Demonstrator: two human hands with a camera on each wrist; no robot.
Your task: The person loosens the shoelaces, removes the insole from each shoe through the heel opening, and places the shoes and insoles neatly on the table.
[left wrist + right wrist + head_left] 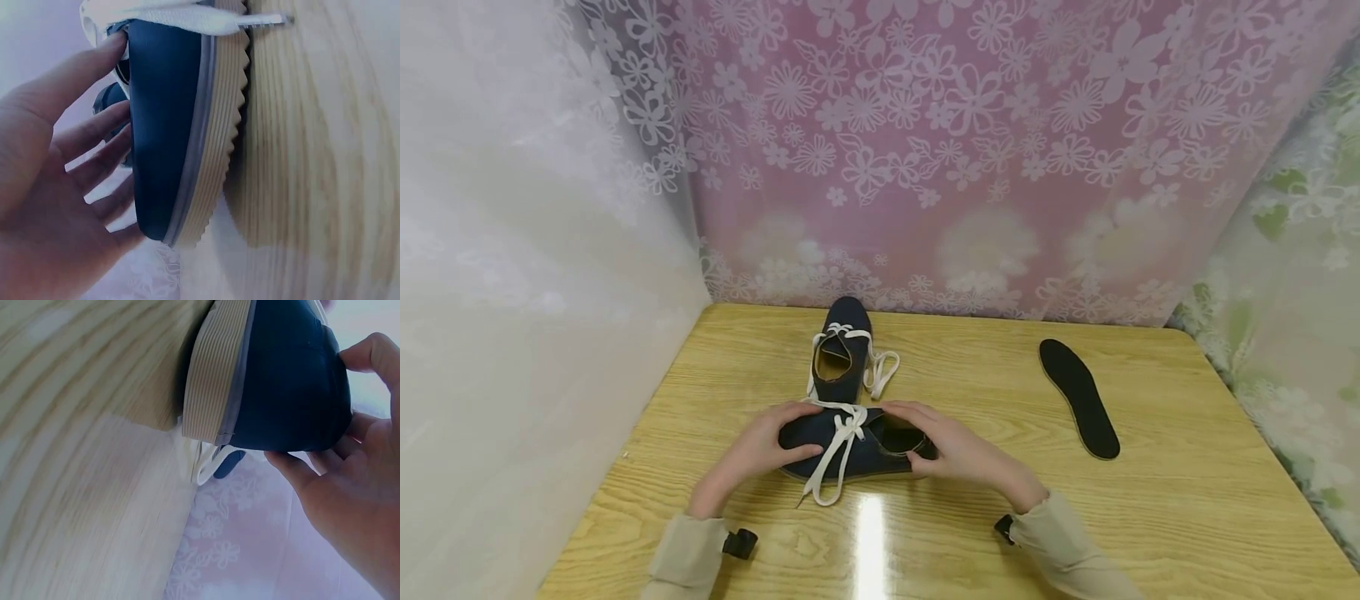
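Note:
A navy canvas shoe [880,460] with loosely tied white laces [847,431] lies sideways before me, toe to the left, opening upward. My left hand [767,442] holds it round the toe, thumb on the near side and fingers on the far side. At the heel, my right hand [953,446] grips it, the thumb near the back of the opening. The left wrist view shows the pale ridged sole [215,119] close to the table; the heel [281,394] fills much of the right wrist view. Whether the sole is slightly raised, I cannot tell.
Just behind stands a second navy shoe [847,315], toe pointing away, its white laces [880,371] trailing to the right. A black insole [1078,400] lies on the right of the wooden table [1187,500]. Patterned curtains [925,167] enclose the back and sides.

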